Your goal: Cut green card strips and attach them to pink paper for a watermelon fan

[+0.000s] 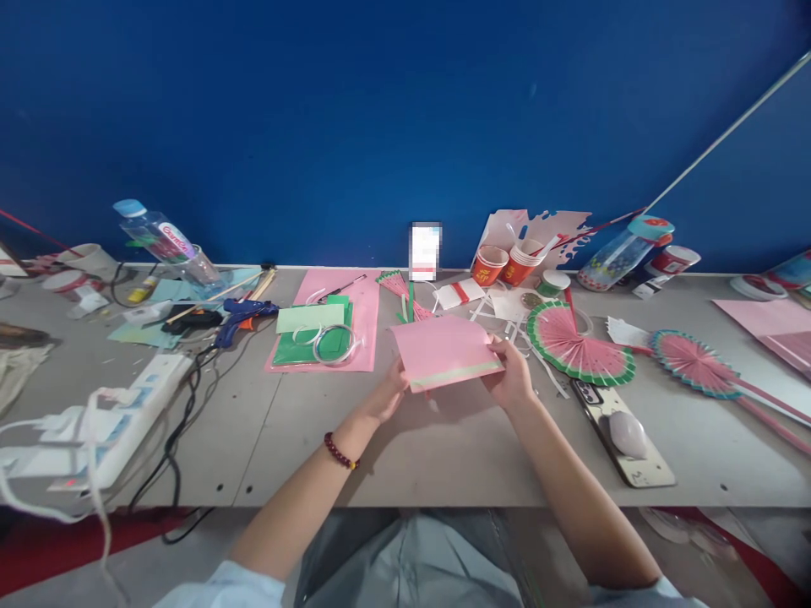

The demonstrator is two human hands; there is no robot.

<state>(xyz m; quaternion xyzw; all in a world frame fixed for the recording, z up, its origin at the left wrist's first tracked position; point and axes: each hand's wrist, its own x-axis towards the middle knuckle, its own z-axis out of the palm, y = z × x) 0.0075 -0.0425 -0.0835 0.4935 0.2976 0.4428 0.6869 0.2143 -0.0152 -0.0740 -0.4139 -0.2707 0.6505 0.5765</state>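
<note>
I hold a pink paper sheet (443,350) with a pale green strip along its near edge, just above the grey table (304,439). My left hand (388,395) grips its left edge, fingers closed under the sheet. My right hand (510,371) pinches its right edge. A dark red bead bracelet (340,454) sits on my left wrist.
Two watermelon paper fans (579,344) (697,363) lie to the right, with a phone (624,431) beside them. Red paper cups (503,263) stand at the back. To the left are pink and green paper (329,333), a blue glue gun (244,317), a power strip (120,418) and a tipped water bottle (165,241).
</note>
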